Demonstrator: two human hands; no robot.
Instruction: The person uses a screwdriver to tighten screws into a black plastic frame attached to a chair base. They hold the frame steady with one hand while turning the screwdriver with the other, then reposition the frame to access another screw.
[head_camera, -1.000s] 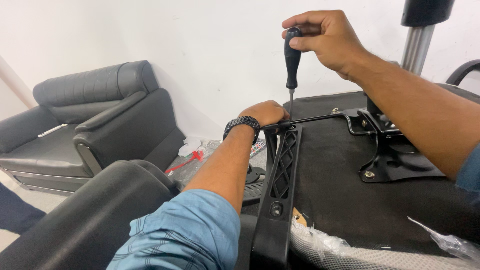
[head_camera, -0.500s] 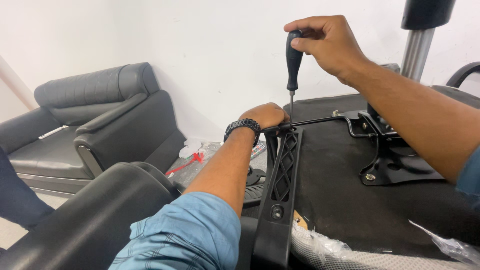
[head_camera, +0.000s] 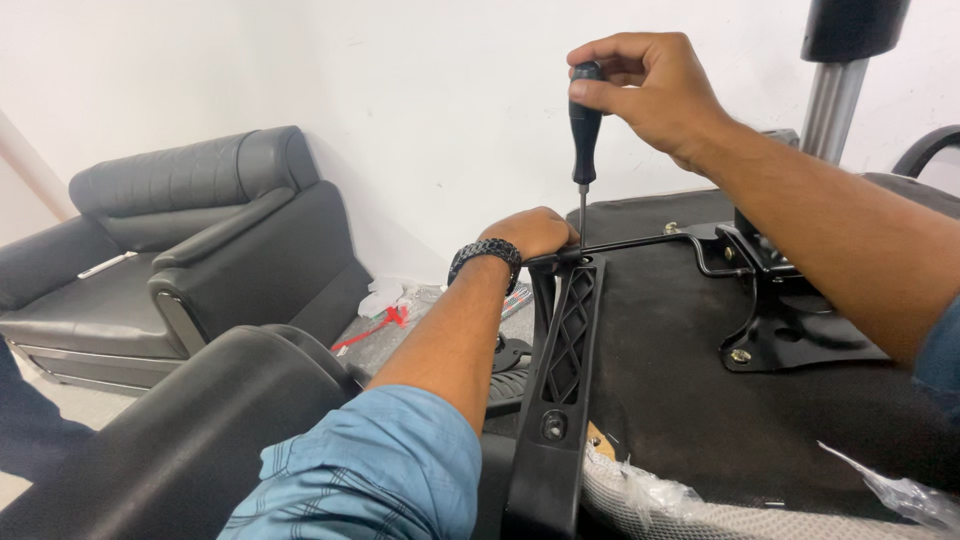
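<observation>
The screwdriver (head_camera: 584, 130) stands upright in the head view. Its black handle is gripped at the top by the right hand (head_camera: 650, 95), and its thin shaft runs down to the upper end of a black plastic armrest bracket (head_camera: 560, 370). The right hand's fingers (head_camera: 600, 75) are closed around the handle cap, thumb and forefinger pinching it. The left hand (head_camera: 535, 232), with a dark beaded wristband (head_camera: 485, 255) at the wrist, is closed over the top of the bracket, just beside the shaft's tip. The tip itself is hidden behind the knuckles.

The bracket lies along the edge of an upturned seat base (head_camera: 660, 420). A black metal mechanism plate (head_camera: 790, 320), a thin lever rod (head_camera: 630, 243) and a chrome gas column (head_camera: 835, 95) are fixed to that base.

The step in hand looks like driving a screw at the bracket's upper hole; whether it is seated cannot be told. A second hole (head_camera: 553, 425) shows lower down the bracket. Further turning would call for a plumb shaft, downward pressure and a steady left hand on the bracket.

Clear plastic wrap (head_camera: 650, 490) trails at the seat's edge, and a dark leather sofa (head_camera: 200, 260) stands by the wall.
</observation>
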